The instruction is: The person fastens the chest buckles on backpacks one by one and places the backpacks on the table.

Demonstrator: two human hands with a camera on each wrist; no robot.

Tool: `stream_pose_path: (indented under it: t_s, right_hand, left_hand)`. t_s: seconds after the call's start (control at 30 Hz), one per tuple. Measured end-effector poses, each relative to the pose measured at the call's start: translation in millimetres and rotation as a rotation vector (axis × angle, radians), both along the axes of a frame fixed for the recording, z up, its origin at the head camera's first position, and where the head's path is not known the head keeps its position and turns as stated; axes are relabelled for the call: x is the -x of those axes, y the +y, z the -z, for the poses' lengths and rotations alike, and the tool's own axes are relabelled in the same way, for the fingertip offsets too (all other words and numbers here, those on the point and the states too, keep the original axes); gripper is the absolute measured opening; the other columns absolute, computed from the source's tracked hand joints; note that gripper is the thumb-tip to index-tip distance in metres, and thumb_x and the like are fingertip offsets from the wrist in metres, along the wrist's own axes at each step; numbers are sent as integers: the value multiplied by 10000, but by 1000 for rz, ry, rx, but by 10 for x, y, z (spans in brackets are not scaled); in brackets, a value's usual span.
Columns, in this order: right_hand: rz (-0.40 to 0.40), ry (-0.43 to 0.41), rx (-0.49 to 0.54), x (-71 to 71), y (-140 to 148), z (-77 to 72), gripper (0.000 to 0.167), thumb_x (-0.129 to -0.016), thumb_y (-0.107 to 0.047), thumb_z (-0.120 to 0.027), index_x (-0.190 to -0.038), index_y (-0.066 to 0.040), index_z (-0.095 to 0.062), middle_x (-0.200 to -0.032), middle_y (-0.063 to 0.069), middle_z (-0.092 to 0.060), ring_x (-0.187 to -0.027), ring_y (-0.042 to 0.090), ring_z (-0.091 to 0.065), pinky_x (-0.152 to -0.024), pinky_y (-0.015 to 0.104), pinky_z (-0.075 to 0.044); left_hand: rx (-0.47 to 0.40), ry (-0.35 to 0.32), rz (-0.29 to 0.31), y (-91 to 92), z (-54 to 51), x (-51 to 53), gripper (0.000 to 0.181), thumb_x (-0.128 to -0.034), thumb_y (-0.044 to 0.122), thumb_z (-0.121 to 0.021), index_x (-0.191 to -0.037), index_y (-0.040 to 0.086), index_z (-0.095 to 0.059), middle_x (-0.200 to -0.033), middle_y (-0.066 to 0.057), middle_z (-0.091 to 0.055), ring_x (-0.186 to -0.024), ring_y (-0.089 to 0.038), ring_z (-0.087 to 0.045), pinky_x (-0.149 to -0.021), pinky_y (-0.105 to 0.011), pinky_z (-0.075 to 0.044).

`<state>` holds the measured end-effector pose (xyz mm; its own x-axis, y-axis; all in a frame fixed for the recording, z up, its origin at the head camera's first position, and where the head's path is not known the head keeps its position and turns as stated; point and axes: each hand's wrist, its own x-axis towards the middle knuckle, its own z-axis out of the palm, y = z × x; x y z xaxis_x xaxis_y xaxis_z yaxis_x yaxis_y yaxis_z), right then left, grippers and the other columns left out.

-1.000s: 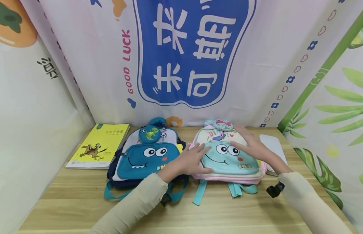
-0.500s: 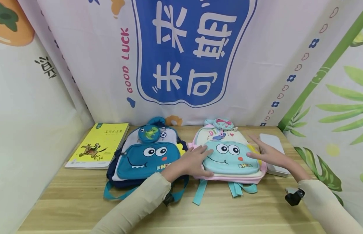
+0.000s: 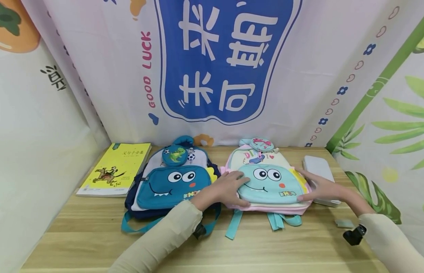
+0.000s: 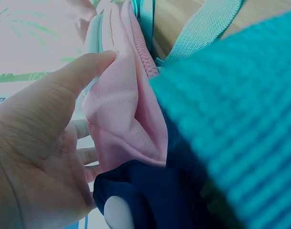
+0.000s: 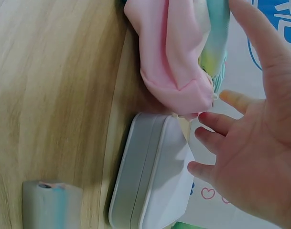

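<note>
A pink backpack (image 3: 263,194) with a mint dinosaur-face pocket lies on the wooden table, right of the middle. My left hand (image 3: 228,189) rests with spread fingers against its left side; the left wrist view has the thumb touching the pink fabric (image 4: 119,98), the other fingers partly hidden beyond it. At the opposite side, my right hand (image 3: 319,187) is spread with its thumb near the pocket's lower right corner. In the right wrist view its fingers extend loosely by the pink side (image 5: 171,62), curled round nothing.
Close on the left lies a navy and teal backpack (image 3: 157,193), its edge near my left hand. A yellow book (image 3: 112,170) sits farther left. A white case (image 3: 317,167) lies right of the pink backpack. A small pale block (image 3: 344,223) is near my right wrist.
My right hand has moved from over the pink backpack's upper right to its lower right side. The left hand stays at the left side, nearly unmoved. Both backpacks look unmoved.
</note>
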<state>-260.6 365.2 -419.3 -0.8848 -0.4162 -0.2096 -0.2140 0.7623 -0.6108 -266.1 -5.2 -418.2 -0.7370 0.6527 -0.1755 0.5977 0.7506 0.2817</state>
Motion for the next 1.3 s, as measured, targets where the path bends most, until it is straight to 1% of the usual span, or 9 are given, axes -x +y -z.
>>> stream_pose_path:
  t_s: [0.1,0.2,0.33,0.57,0.7,0.8,0.93,1.07,1.3]
  right_hand:
    - [-33,6,-13,-23,5,0,1130,-781,-337,-871,-1610,-1,-179,-1628,359,-168,-1456,588,-212,-1093,779,-256]
    - [-43,-7,-8,-44,4,-4,1170,-739,-316,-907,-1606,0,-188,-1622,375,-151,-1450,583,-215,-1093,771,-269]
    - [-45,-27,-1,-56,4,4,1223,-705,-315,-932,-1615,-26,-166,-1632,370,-102,-1461,584,-168,-1102,782,-231]
    - [-104,-46,38,-54,10,5,1300,-668,-247,-953,-1612,7,-96,-1647,362,4,-1480,620,-18,-1103,810,-139]
    - [-117,-41,40,-48,4,-6,1303,-664,-238,-956,-1607,21,-95,-1642,372,13,-1475,630,-6,-1100,812,-138]
    - [-99,-43,26,-47,-4,-4,1295,-671,-272,-954,-1611,7,-109,-1645,359,-28,-1482,607,-49,-1108,800,-161]
    - [-74,-31,-14,-58,-16,-9,1270,-680,-331,-950,-1612,-15,-147,-1630,345,-135,-1466,572,-162,-1108,781,-217]
    - [-60,-4,-43,-74,-43,-42,1229,-673,-371,-949,-1597,-21,-218,-1599,361,-213,-1436,581,-232,-1086,778,-266]
    - [-23,49,-73,-61,-75,-53,1055,-722,-366,-915,-1545,-22,-352,-1527,371,-354,-1374,561,-367,-1052,733,-366]
  left_hand:
    - [-7,0,3,3,-7,-4,845,-884,628,-678,-1583,259,-379,-1642,-52,-330,-1531,-227,-290,-1289,-471,-152]
    - [-9,0,4,3,-5,-2,844,-882,632,-678,-1581,262,-382,-1627,-51,-346,-1516,-228,-314,-1288,-472,-157]
    - [-5,1,7,5,-5,2,844,-879,642,-675,-1579,269,-384,-1615,-48,-357,-1500,-229,-331,-1286,-478,-160]
    - [-5,0,10,20,-22,-1,838,-879,642,-677,-1575,271,-391,-1609,-49,-362,-1487,-233,-344,-1283,-486,-170]
    - [-9,0,8,23,-32,2,835,-878,641,-681,-1571,271,-398,-1601,-50,-368,-1477,-232,-353,-1284,-480,-171]
    - [-14,1,7,20,-39,3,834,-877,637,-684,-1569,268,-401,-1587,-52,-376,-1463,-234,-365,-1283,-473,-177]
    - [-22,10,8,7,-31,4,837,-873,642,-687,-1565,263,-409,-1552,-53,-395,-1411,-240,-393,-1256,-457,-259]
    - [-24,26,12,2,-26,2,831,-870,643,-690,-1558,259,-424,-1517,-52,-419,-1357,-236,-417,-1209,-434,-335]
    - [-37,31,7,9,1,8,821,-854,639,-713,-1534,251,-465,-1473,-40,-459,-1309,-213,-439,-1151,-392,-404]
